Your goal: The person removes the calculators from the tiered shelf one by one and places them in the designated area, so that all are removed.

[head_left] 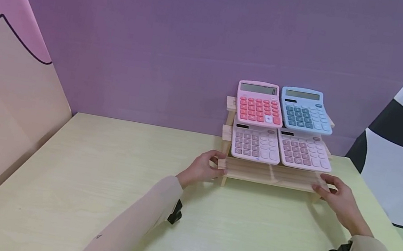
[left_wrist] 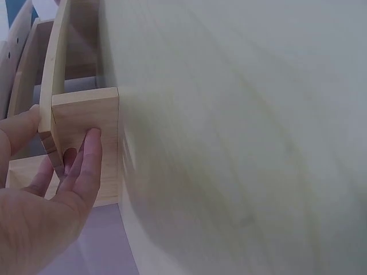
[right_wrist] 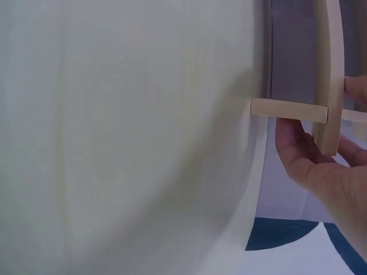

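Head view: a wooden rack [head_left: 271, 175] stands on the pale table [head_left: 93, 196], towards the far right, near the purple wall [head_left: 160, 38]. Left hand [head_left: 205, 169] grips the rack's lower left end, fingers curled round the edge; left wrist view shows fingers [left_wrist: 86, 166] flat against the wooden foot. Right hand [head_left: 337, 197] grips the lower right end likewise. Four calculators rest on the upper tiers: pink calculator [head_left: 259, 103], blue calculator [head_left: 305, 109], two pale pink calculators [head_left: 281, 148] below.
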A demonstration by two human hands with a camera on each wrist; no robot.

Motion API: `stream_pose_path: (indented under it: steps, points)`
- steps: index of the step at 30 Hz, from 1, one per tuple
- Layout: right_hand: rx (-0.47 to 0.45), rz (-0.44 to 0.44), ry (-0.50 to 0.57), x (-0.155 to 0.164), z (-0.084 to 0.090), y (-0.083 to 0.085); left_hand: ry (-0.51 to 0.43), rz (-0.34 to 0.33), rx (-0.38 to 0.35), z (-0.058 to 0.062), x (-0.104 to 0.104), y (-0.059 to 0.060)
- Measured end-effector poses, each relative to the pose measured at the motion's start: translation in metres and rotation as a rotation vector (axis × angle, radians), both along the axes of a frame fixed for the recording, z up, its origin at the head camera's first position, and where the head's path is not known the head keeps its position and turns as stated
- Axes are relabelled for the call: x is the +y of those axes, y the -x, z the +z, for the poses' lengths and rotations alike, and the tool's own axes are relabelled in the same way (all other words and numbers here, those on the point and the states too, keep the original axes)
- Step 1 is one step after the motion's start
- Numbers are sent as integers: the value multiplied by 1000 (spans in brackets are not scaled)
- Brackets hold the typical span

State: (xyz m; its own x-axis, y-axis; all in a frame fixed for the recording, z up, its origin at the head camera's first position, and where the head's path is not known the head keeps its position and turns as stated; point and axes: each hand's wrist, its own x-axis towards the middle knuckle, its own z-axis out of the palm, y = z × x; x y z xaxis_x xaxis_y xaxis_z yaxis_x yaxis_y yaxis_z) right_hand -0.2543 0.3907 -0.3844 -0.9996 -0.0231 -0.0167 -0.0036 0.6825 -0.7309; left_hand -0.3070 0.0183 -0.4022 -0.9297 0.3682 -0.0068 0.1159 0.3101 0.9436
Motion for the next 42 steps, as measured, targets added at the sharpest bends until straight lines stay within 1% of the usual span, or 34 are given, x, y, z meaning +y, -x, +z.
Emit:
stream_pose_path:
  steps: [9,14,17,19,24,26,36,42]
  points:
    - [10,8,-9,7,-2,2,-47,9,-23,-3,5,2]
    - [8,7,-3,8,-1,1,-48,1,-8,-4,7,2]
    - [10,11,-8,7,1,0,-54,-12,-6,-4,7,0]
    - [15,16,-15,7,1,0,-61,-23,-13,4,6,-6]
    - [27,24,-14,9,0,0,-55,-16,-7,1,6,-5]
    - [27,25,-14,9,-1,1,-44,-8,5,-6,6,0]
    - [19,27,-6,9,0,2,-35,-16,-3,-7,3,2]
    - [15,32,14,8,1,1,-61,-27,-28,-6,0,1]
